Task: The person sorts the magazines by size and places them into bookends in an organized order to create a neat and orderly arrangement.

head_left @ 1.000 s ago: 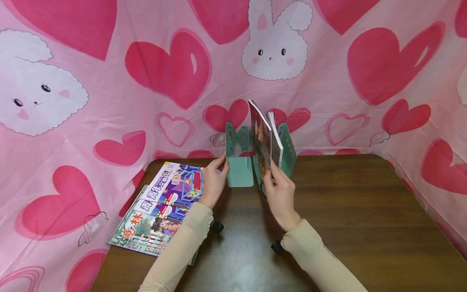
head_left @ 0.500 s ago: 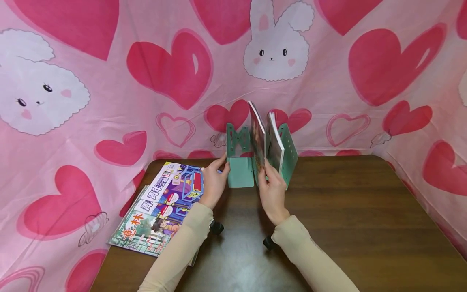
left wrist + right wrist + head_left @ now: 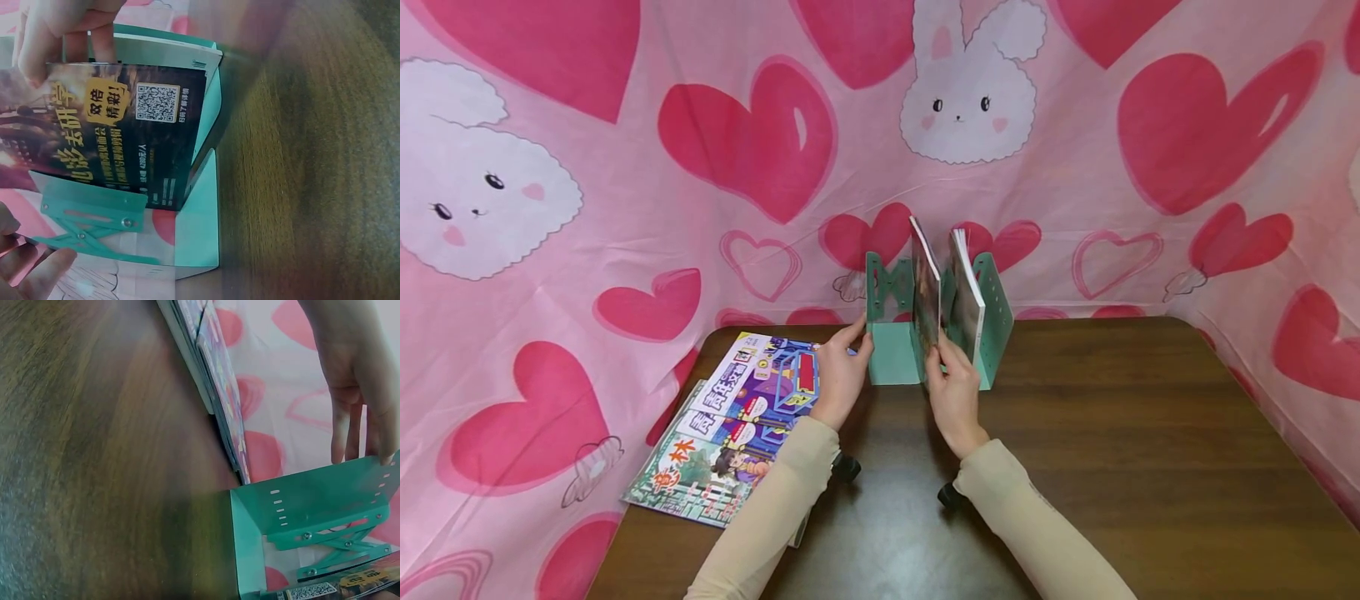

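A green metal expandable bookend (image 3: 895, 350) stands at the back of the table, with a scissor-linked back and upright side panels. At its left panel my left hand (image 3: 841, 375) pinches the upright edge between thumb and fingers. My right hand (image 3: 957, 392) pinches the near edge of a dark-covered magazine (image 3: 927, 287), held upright inside the bookend near its middle. The left wrist view shows that magazine's cover (image 3: 125, 131) with a QR code and yellow print. To its right, a thicker white-edged magazine (image 3: 967, 296) leans toward the right panel (image 3: 996, 312).
Several magazines with colourful covers (image 3: 722, 442) lie fanned on the left of the brown wooden table (image 3: 1120, 467), beside my left forearm. A pink cloth (image 3: 760, 167) with hearts and rabbits hangs behind and at both sides.
My right hand has moved left with the dark magazine, which has come down lower in the bookend and away from the white-edged one. My left hand has stayed at the left panel.
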`<state>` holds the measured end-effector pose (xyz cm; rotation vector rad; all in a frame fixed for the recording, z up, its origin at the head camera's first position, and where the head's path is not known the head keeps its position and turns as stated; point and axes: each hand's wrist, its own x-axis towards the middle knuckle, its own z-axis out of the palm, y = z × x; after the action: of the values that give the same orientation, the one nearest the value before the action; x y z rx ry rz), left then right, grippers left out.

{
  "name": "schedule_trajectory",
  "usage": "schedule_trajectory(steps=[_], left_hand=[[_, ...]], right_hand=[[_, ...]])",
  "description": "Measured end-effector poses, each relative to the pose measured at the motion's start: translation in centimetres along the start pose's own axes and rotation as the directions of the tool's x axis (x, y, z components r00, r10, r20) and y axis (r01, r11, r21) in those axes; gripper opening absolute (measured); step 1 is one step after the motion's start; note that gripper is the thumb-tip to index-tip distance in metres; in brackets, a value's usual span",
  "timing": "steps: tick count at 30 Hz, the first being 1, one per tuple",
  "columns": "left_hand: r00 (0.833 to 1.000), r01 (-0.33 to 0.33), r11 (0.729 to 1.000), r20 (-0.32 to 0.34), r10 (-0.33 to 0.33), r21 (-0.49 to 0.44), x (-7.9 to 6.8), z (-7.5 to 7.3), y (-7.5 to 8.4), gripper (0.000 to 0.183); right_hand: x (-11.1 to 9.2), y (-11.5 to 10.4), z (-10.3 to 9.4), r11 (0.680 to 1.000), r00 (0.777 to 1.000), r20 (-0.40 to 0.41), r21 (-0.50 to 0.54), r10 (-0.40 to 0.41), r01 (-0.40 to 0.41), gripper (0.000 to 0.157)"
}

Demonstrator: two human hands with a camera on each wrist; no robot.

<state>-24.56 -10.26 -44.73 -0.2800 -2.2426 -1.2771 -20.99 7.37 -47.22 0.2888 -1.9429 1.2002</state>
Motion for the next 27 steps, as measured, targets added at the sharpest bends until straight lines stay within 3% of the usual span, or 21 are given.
schedule_trajectory(steps=[9, 20, 27], left_hand=[[1.000, 0.005, 1.000, 0.000, -0.005, 0.005, 0.0, 0.1, -0.1, 0.039], [0.999, 0.035, 0.999, 0.016, -0.035, 0.001, -0.1, 0.0, 0.0, 0.039], [1.000, 0.013, 1.000, 0.006, -0.013, 0.002, -0.1, 0.0, 0.1, 0.038]], right_hand=[[-0.6, 0.0, 0.0, 0.999, 0.998, 0.035, -0.001, 0.043, -0.043, 0.036], [-1.3, -0.2, -0.1, 0.999, 0.997, 0.069, -0.011, 0.040, -0.039, 0.039], [-1.4, -0.2, -0.2, 0.998, 0.996, 0.073, -0.023, 0.058, -0.056, 0.036]])
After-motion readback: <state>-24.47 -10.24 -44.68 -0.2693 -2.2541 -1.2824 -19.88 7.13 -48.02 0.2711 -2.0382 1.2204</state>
